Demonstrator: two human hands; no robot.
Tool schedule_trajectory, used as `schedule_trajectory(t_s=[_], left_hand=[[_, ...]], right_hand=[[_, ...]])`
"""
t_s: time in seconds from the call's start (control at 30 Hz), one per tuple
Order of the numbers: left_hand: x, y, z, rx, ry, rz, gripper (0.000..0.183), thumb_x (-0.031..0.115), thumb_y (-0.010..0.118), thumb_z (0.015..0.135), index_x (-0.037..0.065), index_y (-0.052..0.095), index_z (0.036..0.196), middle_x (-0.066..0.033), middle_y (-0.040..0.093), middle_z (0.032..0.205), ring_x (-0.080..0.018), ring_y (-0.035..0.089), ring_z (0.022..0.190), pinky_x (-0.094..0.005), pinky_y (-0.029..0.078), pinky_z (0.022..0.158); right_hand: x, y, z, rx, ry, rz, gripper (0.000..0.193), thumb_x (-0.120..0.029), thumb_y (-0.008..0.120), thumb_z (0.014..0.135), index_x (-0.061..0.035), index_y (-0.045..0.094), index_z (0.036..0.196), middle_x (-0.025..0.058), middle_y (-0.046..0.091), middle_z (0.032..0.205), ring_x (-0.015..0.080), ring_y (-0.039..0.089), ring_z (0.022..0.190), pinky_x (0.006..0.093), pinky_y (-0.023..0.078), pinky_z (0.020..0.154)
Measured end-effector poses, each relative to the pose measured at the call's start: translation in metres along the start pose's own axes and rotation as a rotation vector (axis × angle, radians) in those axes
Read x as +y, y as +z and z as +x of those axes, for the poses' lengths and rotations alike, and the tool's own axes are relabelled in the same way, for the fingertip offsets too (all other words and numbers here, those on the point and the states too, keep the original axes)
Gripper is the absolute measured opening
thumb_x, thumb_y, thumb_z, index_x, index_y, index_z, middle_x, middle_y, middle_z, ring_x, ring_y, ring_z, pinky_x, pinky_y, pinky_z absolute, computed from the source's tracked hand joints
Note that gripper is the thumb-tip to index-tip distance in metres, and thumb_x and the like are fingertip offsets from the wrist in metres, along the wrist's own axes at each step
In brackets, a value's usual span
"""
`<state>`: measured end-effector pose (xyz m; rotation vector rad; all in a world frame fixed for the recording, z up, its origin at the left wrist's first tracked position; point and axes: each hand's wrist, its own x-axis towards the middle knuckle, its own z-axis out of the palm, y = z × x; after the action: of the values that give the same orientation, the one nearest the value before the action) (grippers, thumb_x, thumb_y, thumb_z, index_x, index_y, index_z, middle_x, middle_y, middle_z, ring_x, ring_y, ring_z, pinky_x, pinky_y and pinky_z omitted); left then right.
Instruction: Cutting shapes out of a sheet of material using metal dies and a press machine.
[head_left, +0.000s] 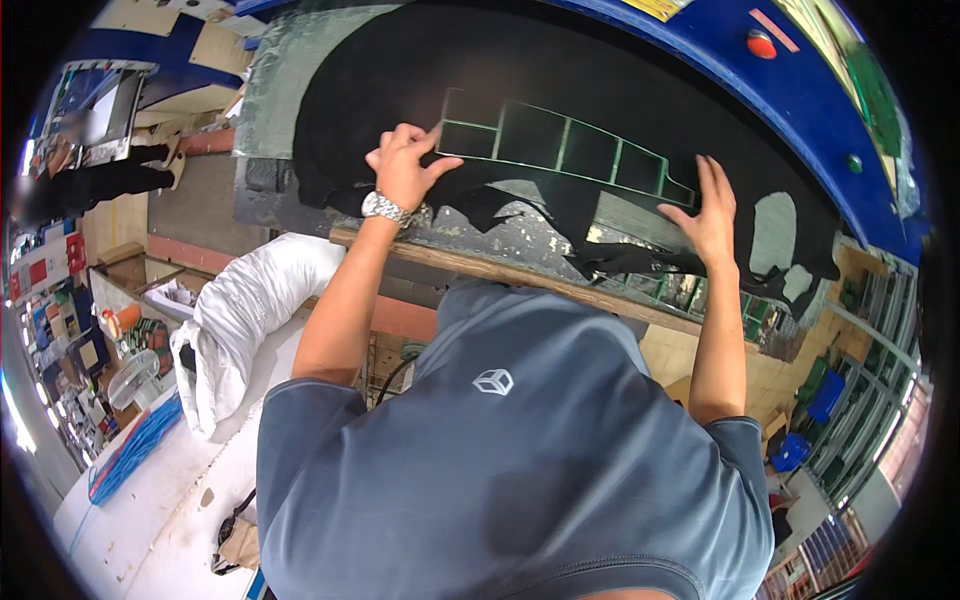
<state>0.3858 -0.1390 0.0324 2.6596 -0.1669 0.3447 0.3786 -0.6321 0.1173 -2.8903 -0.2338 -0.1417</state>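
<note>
A green metal cutting die [563, 145], a long shape split into several cells, lies on a wide black leather-like sheet [390, 70]. My left hand [403, 175], with a metal-banded watch [385, 207] at its wrist, is at the die's left end. Its fingertips appear to touch the end edge, with the thumb stretched out below. By the opposite end is my right hand [712, 222], its fingers extended and thumb apart. I cannot tell whether the right thumb touches the die. Ragged cut-outs along the sheet's near side expose the grey worn bed [520, 195] beneath.
A blue machine body [860, 180] with a red button [761, 44] borders the far right. A wooden rail [520, 276] runs along the near edge. More green dies [755, 315] rest at lower right. White rolled material [265, 300] and blue cord [135, 450] lie left. Another person [100, 180] stands far left.
</note>
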Motion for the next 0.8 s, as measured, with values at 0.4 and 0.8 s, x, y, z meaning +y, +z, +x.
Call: schedule_trajectory(t_s=[0.4,0.8], left_hand=[[-0.007,0.005,0.001,-0.032,0.011,0.001,0.051,0.044,0.093,0.071,0.023,0.085,0.116,0.004,0.064,0.103,-0.0195,0.058,0.098,-0.039,0.038,0.081],[-0.006,0.002,0.0,-0.022,0.04,-0.052,0.048,0.042,0.093,0.073,0.022,0.084,0.115,0.0046,0.065,0.103,-0.0191,0.058,0.096,-0.0392,0.038,0.085]], right_hand=[[0.094,0.04,-0.072,0.274,0.147,0.156,0.027,-0.019,0.088,0.086,0.0012,0.079,0.102,0.0118,0.075,0.114,0.0318,0.071,0.103,0.039,0.056,0.094],[0.095,0.044,-0.066,0.283,0.254,0.163,0.041,-0.025,0.089,0.084,0.0029,0.077,0.112,0.0116,0.073,0.123,0.0315,0.068,0.111,0.039,0.053,0.099]])
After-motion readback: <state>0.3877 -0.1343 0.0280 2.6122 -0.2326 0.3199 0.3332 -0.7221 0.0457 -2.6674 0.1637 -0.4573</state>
